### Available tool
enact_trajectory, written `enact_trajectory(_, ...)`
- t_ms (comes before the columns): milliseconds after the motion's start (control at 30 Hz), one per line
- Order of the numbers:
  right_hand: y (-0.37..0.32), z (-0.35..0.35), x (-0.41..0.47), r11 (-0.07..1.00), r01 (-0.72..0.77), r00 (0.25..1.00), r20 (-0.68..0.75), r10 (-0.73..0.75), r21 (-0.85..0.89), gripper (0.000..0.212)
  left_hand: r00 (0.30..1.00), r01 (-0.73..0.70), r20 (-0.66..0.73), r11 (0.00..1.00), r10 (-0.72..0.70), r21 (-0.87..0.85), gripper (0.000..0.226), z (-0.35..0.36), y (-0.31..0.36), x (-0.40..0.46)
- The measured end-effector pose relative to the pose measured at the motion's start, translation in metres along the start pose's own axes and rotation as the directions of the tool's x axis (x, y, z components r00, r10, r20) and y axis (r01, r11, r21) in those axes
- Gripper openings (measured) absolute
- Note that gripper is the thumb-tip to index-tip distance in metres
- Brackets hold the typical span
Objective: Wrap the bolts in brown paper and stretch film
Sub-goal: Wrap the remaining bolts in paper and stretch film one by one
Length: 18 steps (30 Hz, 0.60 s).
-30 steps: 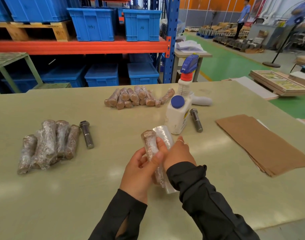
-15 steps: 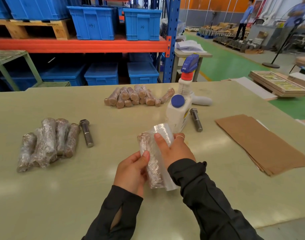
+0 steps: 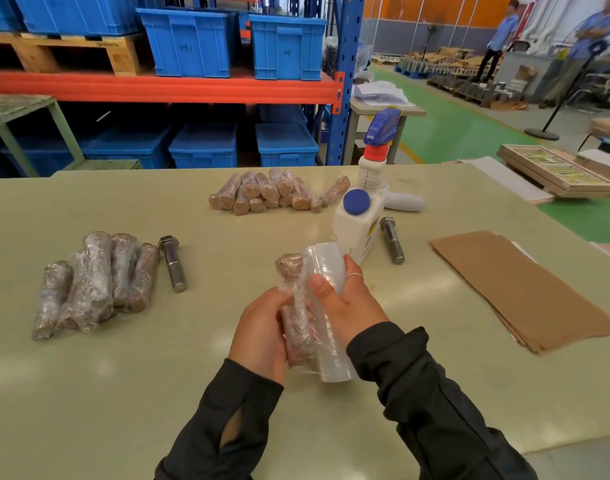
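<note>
Since earlier, both hands sit lower. Left hand (image 3: 262,327) grips the bolt (image 3: 294,306), right hand (image 3: 345,303) the film roll (image 3: 326,268); wrapping seems unfinished. Two bare bolts (image 3: 173,263) remain.

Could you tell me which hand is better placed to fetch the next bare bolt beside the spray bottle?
Probably the right hand: that bolt lies just beyond it, though it holds the film roll.
</note>
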State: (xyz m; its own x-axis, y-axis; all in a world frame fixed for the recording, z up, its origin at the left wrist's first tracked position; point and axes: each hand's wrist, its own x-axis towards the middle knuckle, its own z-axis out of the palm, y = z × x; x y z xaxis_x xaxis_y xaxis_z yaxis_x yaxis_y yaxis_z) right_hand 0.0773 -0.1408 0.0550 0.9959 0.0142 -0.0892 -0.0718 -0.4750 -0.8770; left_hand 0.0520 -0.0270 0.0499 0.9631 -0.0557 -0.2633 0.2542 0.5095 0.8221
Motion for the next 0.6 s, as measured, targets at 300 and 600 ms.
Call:
enact_trajectory(300,-0.016,-0.005,-0.007,0.984,-0.030,0.999,0.028,0.036,-0.178,0.091,0.857,-0.298,-0.170,0.738,0.486,0.605,0.046,0.007,-0.012,0.003)
enact_trajectory(600,-0.029,0.012,-0.006,0.949,-0.061,0.989,-0.149,0.015,-0.310,0.093,0.698,-0.385,-0.085,0.474,0.711,0.792,0.040,0.000,-0.010,-0.009)
